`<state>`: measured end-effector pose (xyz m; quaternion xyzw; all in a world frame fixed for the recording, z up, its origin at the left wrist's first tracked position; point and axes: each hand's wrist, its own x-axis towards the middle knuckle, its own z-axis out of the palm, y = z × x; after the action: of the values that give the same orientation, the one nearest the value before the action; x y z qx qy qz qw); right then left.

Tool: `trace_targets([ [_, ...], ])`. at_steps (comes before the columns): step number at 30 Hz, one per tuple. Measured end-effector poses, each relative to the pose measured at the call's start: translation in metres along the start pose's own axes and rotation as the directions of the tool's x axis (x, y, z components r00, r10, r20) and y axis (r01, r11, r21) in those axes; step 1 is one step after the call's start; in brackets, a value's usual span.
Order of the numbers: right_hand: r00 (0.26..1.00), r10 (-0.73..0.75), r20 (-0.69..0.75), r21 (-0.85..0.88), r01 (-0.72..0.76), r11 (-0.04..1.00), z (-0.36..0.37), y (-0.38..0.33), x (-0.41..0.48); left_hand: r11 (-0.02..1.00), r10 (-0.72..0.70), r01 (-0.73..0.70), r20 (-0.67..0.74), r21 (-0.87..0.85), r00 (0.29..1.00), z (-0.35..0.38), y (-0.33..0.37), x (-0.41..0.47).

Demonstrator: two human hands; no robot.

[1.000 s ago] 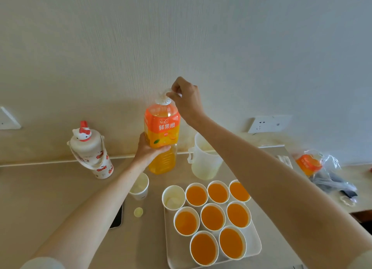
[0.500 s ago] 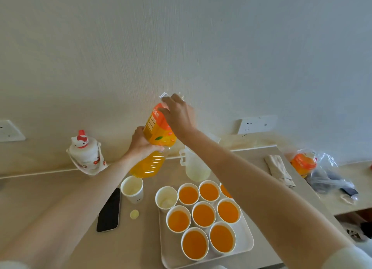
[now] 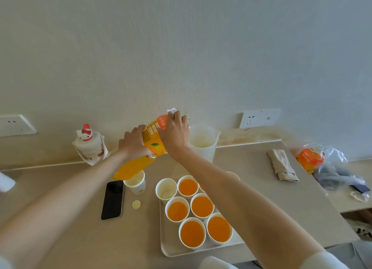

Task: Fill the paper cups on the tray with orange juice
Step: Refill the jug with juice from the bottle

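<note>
A pale beige countertop (image 3: pixel 60 218) runs along a white wall. On it, toward the near edge, lies a white rectangular tray (image 3: pixel 167 246) carrying the white paper cups.

Above the counter, just behind the tray, both hands hold a large clear plastic bottle (image 3: pixel 132 167) of orange juice with an orange label. It is tilted, its neck up and to the right and its base low to the left. The left hand (image 3: pixel 133 143) wraps its curled fingers round the bottle's middle. The right hand (image 3: pixel 175 136) closes its fingers over the shoulder and neck, and it cannot be told whether the cap is on. A translucent white plastic jug (image 3: pixel 203 144) stands behind the right hand.

Five cups on the tray are plainly full of juice, the nearest being the front left cup (image 3: pixel 192 233). The right forearm partly hides more cups at the back right. One cup at the tray's back left corner (image 3: pixel 166 189) shows only a pale inside and looks unfilled. The task therefore seems nearly done, with that cup left to fill.

Off the tray to the left stand another white paper cup (image 3: pixel 134 181), a black smartphone (image 3: pixel 112 199) and a small yellow disc (image 3: pixel 136 204).
</note>
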<state>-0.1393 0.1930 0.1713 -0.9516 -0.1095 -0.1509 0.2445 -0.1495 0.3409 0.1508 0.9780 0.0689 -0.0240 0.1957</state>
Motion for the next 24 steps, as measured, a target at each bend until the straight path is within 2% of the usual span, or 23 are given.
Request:
trace_targets([
  [8,0.996,0.072,0.052,0.088,-0.076,0.993,0.01,0.008,-0.013,0.987,-0.073,0.067,0.037,0.143,0.997,0.007,0.014,0.003],
  [24,0.98,0.118,0.158,0.151,-0.142,0.978,0.018,0.023,-0.019,0.934,-0.084,0.069,0.028,0.351,0.996,0.011,0.034,0.008],
])
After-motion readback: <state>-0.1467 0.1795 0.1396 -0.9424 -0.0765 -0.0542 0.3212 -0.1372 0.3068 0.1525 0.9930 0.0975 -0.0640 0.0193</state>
